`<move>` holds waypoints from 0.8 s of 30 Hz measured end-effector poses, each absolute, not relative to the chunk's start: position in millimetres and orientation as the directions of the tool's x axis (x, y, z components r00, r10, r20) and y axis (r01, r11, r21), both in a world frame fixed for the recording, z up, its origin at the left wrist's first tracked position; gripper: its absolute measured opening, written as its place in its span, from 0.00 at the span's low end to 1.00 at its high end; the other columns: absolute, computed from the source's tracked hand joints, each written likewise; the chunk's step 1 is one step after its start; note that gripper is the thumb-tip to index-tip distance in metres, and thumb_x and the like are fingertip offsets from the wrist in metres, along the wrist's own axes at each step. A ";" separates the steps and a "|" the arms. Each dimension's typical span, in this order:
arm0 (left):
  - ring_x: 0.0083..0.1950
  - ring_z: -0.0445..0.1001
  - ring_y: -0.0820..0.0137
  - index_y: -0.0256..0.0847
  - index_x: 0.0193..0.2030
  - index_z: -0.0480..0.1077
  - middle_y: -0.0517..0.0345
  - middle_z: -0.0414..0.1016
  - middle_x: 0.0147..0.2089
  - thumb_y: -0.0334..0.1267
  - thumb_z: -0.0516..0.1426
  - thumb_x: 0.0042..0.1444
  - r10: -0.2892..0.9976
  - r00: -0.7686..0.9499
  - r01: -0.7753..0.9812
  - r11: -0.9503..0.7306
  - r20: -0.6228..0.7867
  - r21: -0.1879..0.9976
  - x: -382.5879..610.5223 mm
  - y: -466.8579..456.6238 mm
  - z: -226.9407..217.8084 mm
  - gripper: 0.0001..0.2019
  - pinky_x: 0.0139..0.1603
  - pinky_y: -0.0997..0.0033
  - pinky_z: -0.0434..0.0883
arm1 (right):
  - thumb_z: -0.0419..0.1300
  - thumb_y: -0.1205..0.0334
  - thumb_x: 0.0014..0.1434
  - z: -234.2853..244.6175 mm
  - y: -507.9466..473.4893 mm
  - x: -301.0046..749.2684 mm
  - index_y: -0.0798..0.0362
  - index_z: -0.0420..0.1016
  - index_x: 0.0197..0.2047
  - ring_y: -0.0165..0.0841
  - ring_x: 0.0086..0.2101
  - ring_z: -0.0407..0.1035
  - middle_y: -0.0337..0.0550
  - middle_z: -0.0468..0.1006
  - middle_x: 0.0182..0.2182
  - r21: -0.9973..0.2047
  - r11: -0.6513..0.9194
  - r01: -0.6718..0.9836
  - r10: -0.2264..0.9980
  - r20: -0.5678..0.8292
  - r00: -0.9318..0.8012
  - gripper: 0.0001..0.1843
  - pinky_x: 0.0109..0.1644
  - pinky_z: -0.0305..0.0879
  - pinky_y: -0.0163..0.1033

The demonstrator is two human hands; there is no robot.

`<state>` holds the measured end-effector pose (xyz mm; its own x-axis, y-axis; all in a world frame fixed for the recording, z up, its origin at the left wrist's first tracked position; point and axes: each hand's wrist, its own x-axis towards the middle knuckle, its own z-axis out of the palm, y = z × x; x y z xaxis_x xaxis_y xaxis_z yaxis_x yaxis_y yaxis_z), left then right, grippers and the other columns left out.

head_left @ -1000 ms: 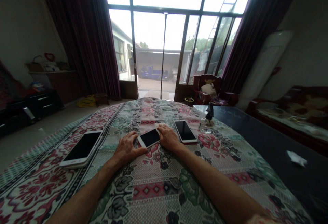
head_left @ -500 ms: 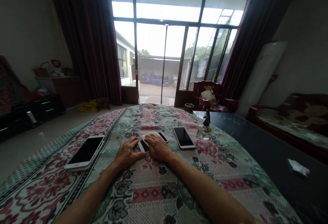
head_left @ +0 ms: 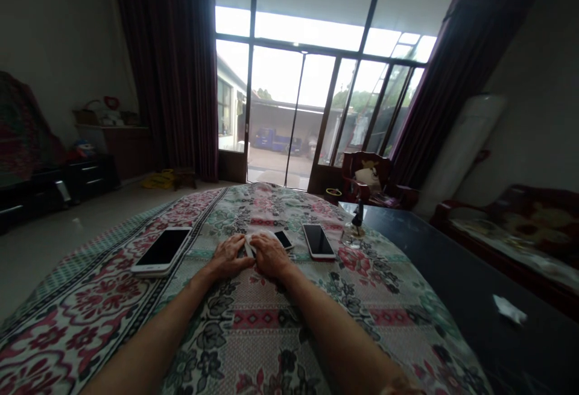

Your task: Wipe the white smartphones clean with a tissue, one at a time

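Resting across a white smartphone (head_left: pixel 283 239), the fingers (head_left: pixel 260 241) of the right hand (head_left: pixel 270 256) lie close together over its near part, while the fingertips (head_left: pixel 240 244) of the left hand (head_left: pixel 230 256) meet the phone's other end. Whether they grip it or only rest there, I cannot tell. The phone lies flat between the two nearly touching hands, its dark screen showing just past the right hand, on a floral bedspread (head_left: pixel 271 322). Well apart on either side lie a white phone (head_left: pixel 319 242) and a larger one (head_left: pixel 161 249), both face up. Farther right stands a glass figurine (head_left: pixel 356 229) — beside a dark table (head_left: pixel 452 262).
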<state>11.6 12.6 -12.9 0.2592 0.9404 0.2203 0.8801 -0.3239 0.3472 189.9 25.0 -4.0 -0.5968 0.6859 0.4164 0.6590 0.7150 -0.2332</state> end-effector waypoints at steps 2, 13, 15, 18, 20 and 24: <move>0.69 0.56 0.56 0.39 0.63 0.64 0.45 0.60 0.68 0.49 0.57 0.53 0.937 0.272 0.877 -0.335 0.217 0.346 10.4 13.3 -13.0 0.32 0.67 0.59 0.54 | 0.51 0.72 0.60 -7.2 24.7 187.5 0.51 0.71 0.51 0.35 0.57 0.60 0.43 0.73 0.54 -0.238 0.720 0.652 0.681 0.425 -0.596 0.18 0.62 0.53 0.41; 0.61 0.68 0.60 0.46 0.52 0.73 0.53 0.72 0.60 0.44 0.61 0.49 0.913 0.204 0.796 -0.365 0.354 0.482 13.7 8.7 -14.8 0.22 0.63 0.62 0.61 | 0.53 0.72 0.57 -6.6 10.4 178.2 0.49 0.73 0.47 0.35 0.52 0.63 0.42 0.74 0.50 -0.297 0.708 0.641 0.695 0.458 -0.555 0.16 0.58 0.55 0.40; 0.61 0.68 0.60 0.46 0.51 0.74 0.54 0.72 0.59 0.45 0.61 0.49 0.921 0.182 0.818 -0.336 0.344 0.467 15.3 5.9 -13.5 0.21 0.64 0.61 0.60 | 0.53 0.73 0.57 -5.5 8.7 177.6 0.49 0.73 0.46 0.35 0.52 0.63 0.42 0.74 0.50 -0.302 0.702 0.646 0.702 0.449 -0.553 0.17 0.58 0.55 0.40; 0.62 0.66 0.57 0.45 0.52 0.74 0.52 0.71 0.60 0.46 0.60 0.49 0.925 0.164 0.855 -0.307 0.343 0.418 17.5 2.4 -11.8 0.22 0.64 0.59 0.60 | 0.52 0.72 0.57 -4.5 6.1 176.8 0.49 0.74 0.45 0.35 0.51 0.64 0.43 0.75 0.49 -0.299 0.691 0.658 0.712 0.437 -0.550 0.15 0.58 0.55 0.40; 0.64 0.65 0.56 0.45 0.52 0.74 0.51 0.70 0.61 0.47 0.60 0.49 0.927 0.162 0.873 -0.295 0.339 0.388 18.7 1.5 -11.9 0.22 0.64 0.58 0.60 | 0.53 0.72 0.58 -4.5 3.4 176.4 0.50 0.74 0.44 0.35 0.50 0.64 0.43 0.75 0.48 -0.296 0.693 0.657 0.709 0.445 -0.547 0.14 0.58 0.55 0.40; 0.67 0.61 0.55 0.42 0.54 0.72 0.46 0.66 0.64 0.47 0.59 0.49 0.942 0.151 0.898 -0.257 0.300 0.357 19.6 2.9 -14.3 0.25 0.66 0.57 0.57 | 0.54 0.71 0.58 -6.5 -3.9 175.7 0.49 0.74 0.43 0.35 0.50 0.64 0.43 0.76 0.48 -0.325 0.675 0.662 0.722 0.476 -0.503 0.12 0.58 0.55 0.40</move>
<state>19.6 2.9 -14.3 0.1506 0.9419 0.3003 0.8981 -0.2573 0.3566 175.7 -3.9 -6.5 -0.5025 0.7216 0.4762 0.6619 0.6754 -0.3251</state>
